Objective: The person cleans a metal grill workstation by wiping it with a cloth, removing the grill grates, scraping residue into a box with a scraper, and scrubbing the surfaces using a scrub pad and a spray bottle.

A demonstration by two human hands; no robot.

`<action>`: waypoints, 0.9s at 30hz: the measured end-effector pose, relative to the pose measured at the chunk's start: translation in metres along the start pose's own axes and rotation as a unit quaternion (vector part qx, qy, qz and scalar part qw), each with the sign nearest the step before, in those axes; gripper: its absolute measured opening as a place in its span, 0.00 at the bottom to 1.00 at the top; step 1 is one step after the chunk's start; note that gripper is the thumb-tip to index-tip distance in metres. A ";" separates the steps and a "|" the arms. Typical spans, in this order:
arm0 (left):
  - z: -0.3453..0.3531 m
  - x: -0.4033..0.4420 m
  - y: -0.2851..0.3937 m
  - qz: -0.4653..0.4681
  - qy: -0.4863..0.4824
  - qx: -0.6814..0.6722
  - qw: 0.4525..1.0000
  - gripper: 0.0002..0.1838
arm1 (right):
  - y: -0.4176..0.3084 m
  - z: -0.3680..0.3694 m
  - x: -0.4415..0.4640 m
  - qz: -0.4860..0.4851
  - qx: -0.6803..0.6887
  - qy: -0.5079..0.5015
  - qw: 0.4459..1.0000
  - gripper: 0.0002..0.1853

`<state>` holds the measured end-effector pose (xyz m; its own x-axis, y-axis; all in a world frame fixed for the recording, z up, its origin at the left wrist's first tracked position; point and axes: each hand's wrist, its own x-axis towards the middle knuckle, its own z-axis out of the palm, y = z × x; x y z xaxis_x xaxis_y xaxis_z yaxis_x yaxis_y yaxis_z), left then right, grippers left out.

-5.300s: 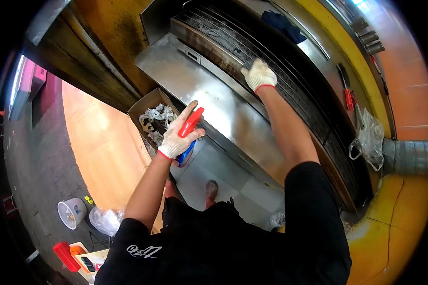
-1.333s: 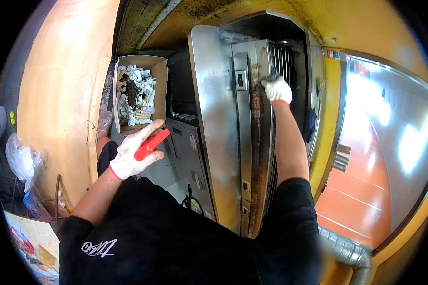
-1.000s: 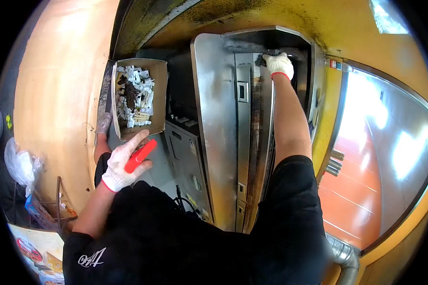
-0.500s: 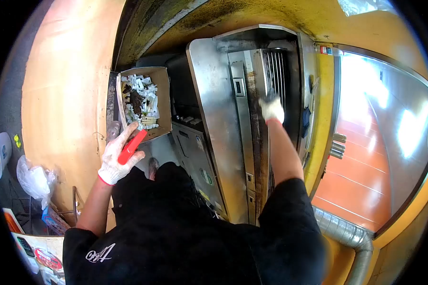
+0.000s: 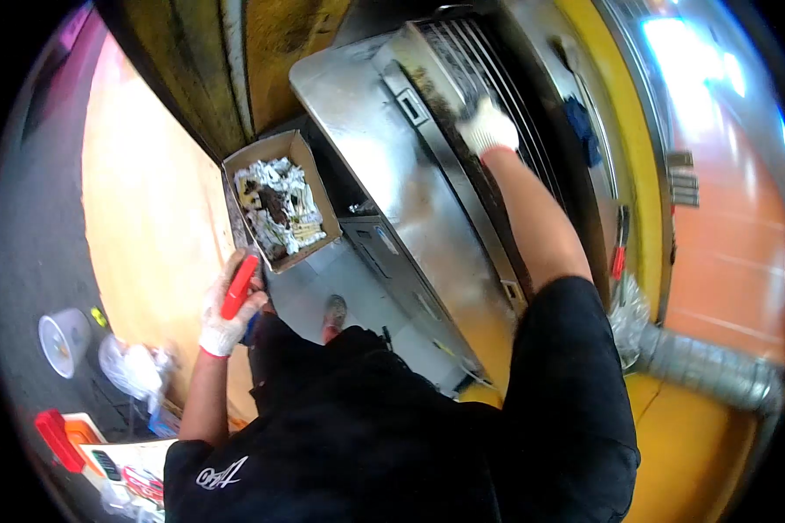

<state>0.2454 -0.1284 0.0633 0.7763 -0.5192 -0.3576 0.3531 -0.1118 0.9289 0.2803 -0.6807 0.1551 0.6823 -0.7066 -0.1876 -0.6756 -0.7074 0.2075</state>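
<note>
My left hand (image 5: 224, 319), in a white knit glove with a red cuff, is closed around a red-handled tool (image 5: 239, 288); its working end is hard to make out. To the right, my right hand (image 5: 490, 131), gloved the same way, is at the near edge of a metal grill (image 5: 519, 118) with parallel bars. Its fingers are bent, with something dark grey at their tips that I cannot identify. Beyond my left hand stands an open cardboard box (image 5: 303, 157) holding crumpled white paper, sticks and dark scraps (image 5: 275, 205).
A stainless steel counter (image 5: 358, 105) borders the grill, with a metal cabinet (image 5: 384, 253) below. A wooden board (image 5: 157, 200) lies on the left. Red-handled tongs (image 5: 620, 248) hang at right, above a silver duct (image 5: 706, 362). A white bucket (image 5: 64, 342) sits far left.
My view has turned and tilted, so the box and counter appear rotated. My right hand has moved farther up along the grill's edge. The red-handled tool remains in my left hand.
</note>
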 end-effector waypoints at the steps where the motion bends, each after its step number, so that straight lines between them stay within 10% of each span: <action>1: 0.013 -0.004 0.005 -0.005 -0.015 0.010 1.000 0.45 | 0.043 0.019 -0.030 0.019 -0.005 0.023 1.000 0.33; 4: 0.057 -0.017 0.012 0.040 -0.054 0.062 0.996 0.45 | 0.165 0.044 -0.143 0.096 0.023 -0.062 0.993 0.45; 14: 0.195 -0.082 0.043 0.116 -0.152 0.070 0.979 0.44 | 0.472 0.162 -0.406 0.267 0.043 -0.053 0.961 0.41; 20: 0.228 -0.119 0.049 0.129 -0.185 0.094 0.970 0.45 | 0.571 0.189 -0.558 0.605 0.150 -0.004 0.782 0.37; 24: 0.244 -0.129 0.057 0.106 -0.215 0.096 0.966 0.43 | 0.559 0.303 -0.645 0.608 0.304 0.101 0.727 0.36; 27: 0.248 -0.118 0.058 0.130 -0.278 0.104 0.946 0.43 | 0.496 0.377 -0.690 0.522 0.615 0.162 0.569 0.32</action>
<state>0.0451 -0.2838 0.1833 0.4086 -0.9106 -0.0615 0.0321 -0.0530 0.9981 -0.6311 -0.5490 0.0253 -0.3884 -0.8525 -0.3498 -0.3089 0.4781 -0.8222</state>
